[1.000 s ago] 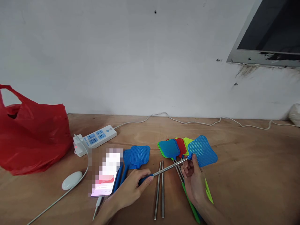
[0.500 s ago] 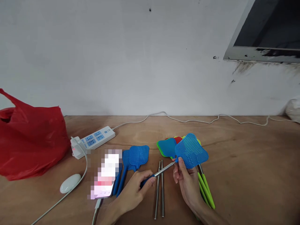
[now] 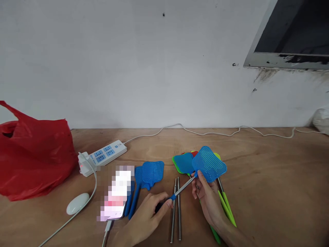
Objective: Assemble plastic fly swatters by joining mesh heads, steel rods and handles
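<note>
My left hand point(image 3: 150, 214) is closed round the blue handle of a blue fly swatter point(image 3: 208, 164) with a telescopic metal shaft. My right hand point(image 3: 207, 197) pinches the same swatter at the neck just under its mesh head, holding it slightly above the table. Under the raised head lies a pile of swatters point(image 3: 183, 163) in blue, red and green, their green handles point(image 3: 226, 209) running toward me. Two bare metal rods point(image 3: 176, 209) lie between my hands.
Two more blue swatters point(image 3: 150, 172) lie left of the rods beside a phone point(image 3: 115, 195) on a cable. A white power strip point(image 3: 102, 155), a white mouse-like object point(image 3: 77, 203) and a red plastic bag point(image 3: 31, 161) are on the left. A white cable point(image 3: 205, 132) runs along the wall.
The swatter's shaft has become shorter: my right hand brought the mesh head left toward my left hand, which has stayed at the handle and shifted slightly nearer me.
</note>
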`<control>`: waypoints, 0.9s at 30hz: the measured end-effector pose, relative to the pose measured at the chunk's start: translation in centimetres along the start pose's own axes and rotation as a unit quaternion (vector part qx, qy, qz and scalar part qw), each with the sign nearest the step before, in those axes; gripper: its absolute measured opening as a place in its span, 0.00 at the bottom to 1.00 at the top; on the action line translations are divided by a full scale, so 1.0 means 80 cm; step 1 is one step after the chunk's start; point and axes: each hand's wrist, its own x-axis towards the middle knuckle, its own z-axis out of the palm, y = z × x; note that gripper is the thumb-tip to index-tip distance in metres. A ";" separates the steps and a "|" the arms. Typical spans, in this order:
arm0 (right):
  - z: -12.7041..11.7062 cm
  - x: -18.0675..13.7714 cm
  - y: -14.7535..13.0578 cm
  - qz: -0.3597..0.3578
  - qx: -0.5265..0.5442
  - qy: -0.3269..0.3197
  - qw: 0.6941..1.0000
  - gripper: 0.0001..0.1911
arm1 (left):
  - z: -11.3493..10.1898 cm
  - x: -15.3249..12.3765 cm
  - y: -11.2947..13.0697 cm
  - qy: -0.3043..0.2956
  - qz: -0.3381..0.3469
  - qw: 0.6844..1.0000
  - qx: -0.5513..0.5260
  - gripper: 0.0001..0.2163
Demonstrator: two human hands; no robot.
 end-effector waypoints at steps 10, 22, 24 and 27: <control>0.004 0.002 -0.008 0.081 -0.087 -0.112 0.987 0.22 | -0.008 -0.009 0.003 -0.031 -0.012 0.999 0.026 0.19; 0.000 0.005 -0.011 0.120 -0.086 -0.153 0.977 0.19 | -0.001 -0.007 -0.006 -0.059 0.019 0.997 0.036 0.20; 0.000 0.002 -0.010 0.128 -0.086 -0.170 0.973 0.19 | 0.000 -0.008 -0.005 -0.059 0.026 0.997 0.037 0.20; 0.001 0.000 -0.010 0.124 -0.090 -0.184 0.971 0.19 | -0.004 -0.009 -0.002 -0.054 0.040 0.997 0.033 0.23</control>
